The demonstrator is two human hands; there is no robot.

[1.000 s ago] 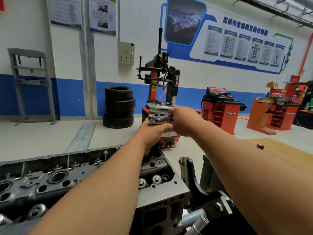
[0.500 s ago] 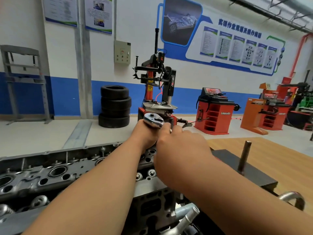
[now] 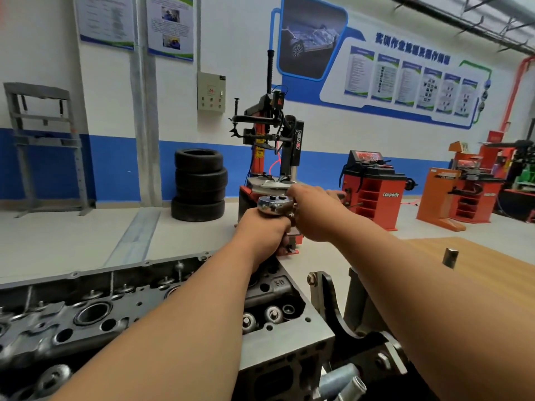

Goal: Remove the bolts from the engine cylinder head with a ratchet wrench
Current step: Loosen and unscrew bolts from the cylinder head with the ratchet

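Note:
The grey engine cylinder head (image 3: 121,311) lies across the lower left, with valve springs and bolt holes showing. Above its far right end stands the chrome ratchet wrench (image 3: 275,204), head up. My left hand (image 3: 265,235) grips the wrench's extension just under the ratchet head. My right hand (image 3: 315,215) holds the wrench handle to the right of the head; the handle itself is hidden by my fingers. The bolt under the socket is hidden behind my left hand.
A metal engine stand bracket (image 3: 327,302) sits right of the cylinder head. A wooden table (image 3: 477,264) with an upright metal pin (image 3: 450,257) lies to the right. Beyond are a tyre changer (image 3: 272,146), stacked tyres (image 3: 199,185) and red wheel balancers (image 3: 373,186).
My right hand swung the handle from near my body back out to the right, away from me. My left hand stayed on the extension under the ratchet head.

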